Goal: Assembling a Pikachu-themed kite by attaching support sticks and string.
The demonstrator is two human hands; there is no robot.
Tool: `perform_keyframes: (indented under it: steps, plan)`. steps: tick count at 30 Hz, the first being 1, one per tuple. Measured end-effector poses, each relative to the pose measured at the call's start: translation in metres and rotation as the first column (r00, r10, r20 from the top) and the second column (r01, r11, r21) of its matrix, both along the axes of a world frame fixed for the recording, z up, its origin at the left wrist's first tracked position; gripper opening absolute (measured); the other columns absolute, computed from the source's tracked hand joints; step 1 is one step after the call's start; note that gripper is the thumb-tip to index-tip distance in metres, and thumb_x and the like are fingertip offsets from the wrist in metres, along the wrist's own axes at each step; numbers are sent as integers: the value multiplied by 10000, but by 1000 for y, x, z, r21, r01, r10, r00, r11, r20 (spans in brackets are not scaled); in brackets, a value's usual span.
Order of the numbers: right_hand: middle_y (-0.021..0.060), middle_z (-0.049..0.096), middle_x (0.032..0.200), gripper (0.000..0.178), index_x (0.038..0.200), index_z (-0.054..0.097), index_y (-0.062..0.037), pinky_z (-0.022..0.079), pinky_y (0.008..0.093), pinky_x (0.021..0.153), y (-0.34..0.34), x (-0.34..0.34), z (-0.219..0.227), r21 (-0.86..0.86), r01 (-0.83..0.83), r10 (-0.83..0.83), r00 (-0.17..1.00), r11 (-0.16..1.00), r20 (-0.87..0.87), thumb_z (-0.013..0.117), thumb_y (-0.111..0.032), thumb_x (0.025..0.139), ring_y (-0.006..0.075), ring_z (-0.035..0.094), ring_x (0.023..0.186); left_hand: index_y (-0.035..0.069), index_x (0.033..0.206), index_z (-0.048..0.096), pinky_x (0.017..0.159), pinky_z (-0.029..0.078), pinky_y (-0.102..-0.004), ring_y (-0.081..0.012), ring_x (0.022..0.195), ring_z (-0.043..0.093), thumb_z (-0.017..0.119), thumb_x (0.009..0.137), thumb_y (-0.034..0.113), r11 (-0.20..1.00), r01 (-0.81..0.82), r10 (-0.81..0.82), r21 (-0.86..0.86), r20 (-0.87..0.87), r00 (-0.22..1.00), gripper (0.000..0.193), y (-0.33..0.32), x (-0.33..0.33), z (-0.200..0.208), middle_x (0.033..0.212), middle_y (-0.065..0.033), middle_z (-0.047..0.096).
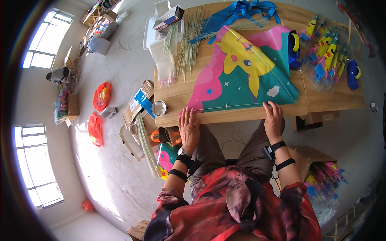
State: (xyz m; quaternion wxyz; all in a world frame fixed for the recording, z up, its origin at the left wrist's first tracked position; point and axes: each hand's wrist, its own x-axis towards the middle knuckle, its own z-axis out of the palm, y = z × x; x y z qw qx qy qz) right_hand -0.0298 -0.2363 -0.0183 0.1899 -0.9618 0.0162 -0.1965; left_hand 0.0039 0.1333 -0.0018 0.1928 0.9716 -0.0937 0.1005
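A kite sail [241, 90] in teal and pink, with a yellow long-eared cartoon figure, lies spread on the wooden table [177, 102]. A thin pale rod [237, 105] runs along its near edge, with a small white piece near the middle. My left hand [189, 130] rests with outstretched fingers on the table edge at the sail's left corner. Toward the right end of that edge, the fingertips of my right hand [273, 122] touch the sail, fingers apart and slightly bent. Neither hand visibly grips anything.
Thin sticks [191, 48] and blue ribbons [241, 14] lie at the far side. Right stand a blue tape dispenser [295, 56], another dispenser [354, 75] and packed kites [325, 52]. A tape roll [159, 108] sits at the left corner. Cartons and bundled rods [146, 144] crowd the floor left.
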Motion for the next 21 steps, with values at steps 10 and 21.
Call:
perform_keyframes:
  steps: [10,21]
  plan:
    - [92,576,1323,513,1353,622,-127,425,465,1081,1,-1,4,-31,5,-5,1000,1000,-19,590,56,874,324,540,1237,62,1501,493,1246,228,-494,-306,1526,323,601,1003,229,997,15,-11,71,-50,999,536,-4,-3,-1,1604,-147,423]
    - [98,573,1342,482,1372,585,-50,407,454,1102,-1,1,1,13,9,-8,999,1000,-37,570,44,900,316,532,1256,75,1541,449,1244,212,-508,-335,1541,286,571,1016,218,995,28,-19,94,-104,994,558,-7,-3,3,1631,-150,380]
